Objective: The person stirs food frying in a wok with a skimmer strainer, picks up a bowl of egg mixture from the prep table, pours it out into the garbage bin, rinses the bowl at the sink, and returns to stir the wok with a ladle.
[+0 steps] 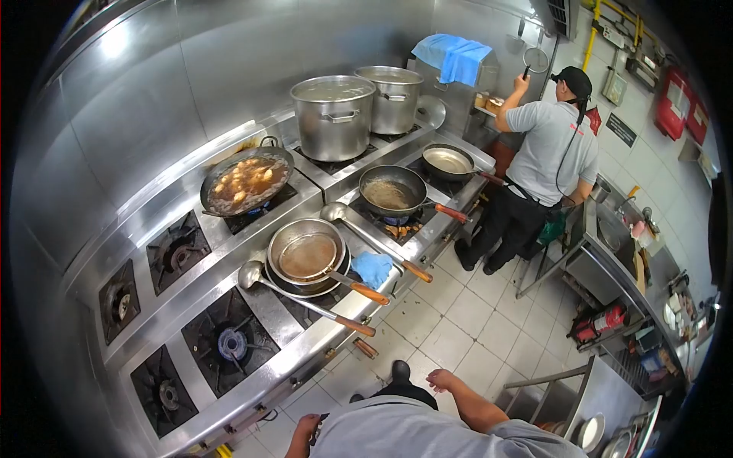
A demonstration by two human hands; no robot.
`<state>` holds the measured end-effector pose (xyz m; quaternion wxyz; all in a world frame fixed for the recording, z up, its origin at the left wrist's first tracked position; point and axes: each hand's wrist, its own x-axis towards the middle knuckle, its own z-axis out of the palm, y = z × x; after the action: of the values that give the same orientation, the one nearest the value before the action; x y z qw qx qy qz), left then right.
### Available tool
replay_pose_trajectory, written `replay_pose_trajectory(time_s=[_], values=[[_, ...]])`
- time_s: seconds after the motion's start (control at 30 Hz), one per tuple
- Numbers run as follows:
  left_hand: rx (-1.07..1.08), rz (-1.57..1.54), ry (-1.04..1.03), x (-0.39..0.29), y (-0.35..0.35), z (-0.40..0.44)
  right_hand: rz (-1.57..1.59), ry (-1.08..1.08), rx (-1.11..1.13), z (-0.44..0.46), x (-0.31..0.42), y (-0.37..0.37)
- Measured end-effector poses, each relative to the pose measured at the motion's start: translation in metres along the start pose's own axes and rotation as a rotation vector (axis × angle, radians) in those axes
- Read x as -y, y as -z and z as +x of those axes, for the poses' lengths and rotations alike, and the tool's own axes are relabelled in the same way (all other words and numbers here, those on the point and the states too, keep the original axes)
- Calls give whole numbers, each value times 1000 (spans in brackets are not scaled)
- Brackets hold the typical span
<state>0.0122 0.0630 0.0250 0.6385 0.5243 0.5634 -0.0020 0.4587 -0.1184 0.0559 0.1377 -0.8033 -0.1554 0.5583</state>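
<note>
Dark object slants forward in the left hand

The left hand (307, 426), low at the frame's bottom, is closed around a small dark slender object (318, 428). Its long axis runs obliquely: the upper end points forward and to the right, the lower end back toward the wrist. It lies along the hand's inner side, between the fingers and the grey shirt (412, 431), its tip jutting past the fingers. What it is, I cannot tell.

The right hand (441, 380) is out in front of the body above the tiled floor (458, 305), well apart from that object, its fingers loosely bent and slightly parted.

Ahead is the stove (267, 382). On it, the nearer ladle (305, 303) lies aslant, bowl to the far left, wooden handle reaching over the front edge toward the person. Stacked pans (307, 254) sit just beyond it, beside a blue cloth (372, 269).
</note>
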Motion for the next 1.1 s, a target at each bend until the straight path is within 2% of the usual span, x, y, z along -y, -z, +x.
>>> replay_pose_trajectory(time_s=[0.13,0.2,0.3,0.4,0.5,0.63,0.7,0.8,0.9,1.1], values=[[-31,59,-80,2,-1,6,21,46,-10,-1,12,-1],[26,344,-308,22,2,32,24,71,-15,-2,17,-3],[-1,243,-231,47,0,49,32,96,-14,0,23,-4],[-6,328,-147,26,0,30,19,110,8,3,25,-3],[-32,122,-44,47,-2,39,8,128,32,5,26,-3],[-43,127,13,39,0,27,50,125,24,11,24,-5],[5,165,27,39,-1,31,46,127,44,14,22,-5],[-88,151,-2,40,-7,27,50,117,52,13,25,-6],[-23,161,30,47,-9,36,21,93,39,4,34,-5],[-62,116,-8,46,-10,34,13,87,57,15,31,-4]])
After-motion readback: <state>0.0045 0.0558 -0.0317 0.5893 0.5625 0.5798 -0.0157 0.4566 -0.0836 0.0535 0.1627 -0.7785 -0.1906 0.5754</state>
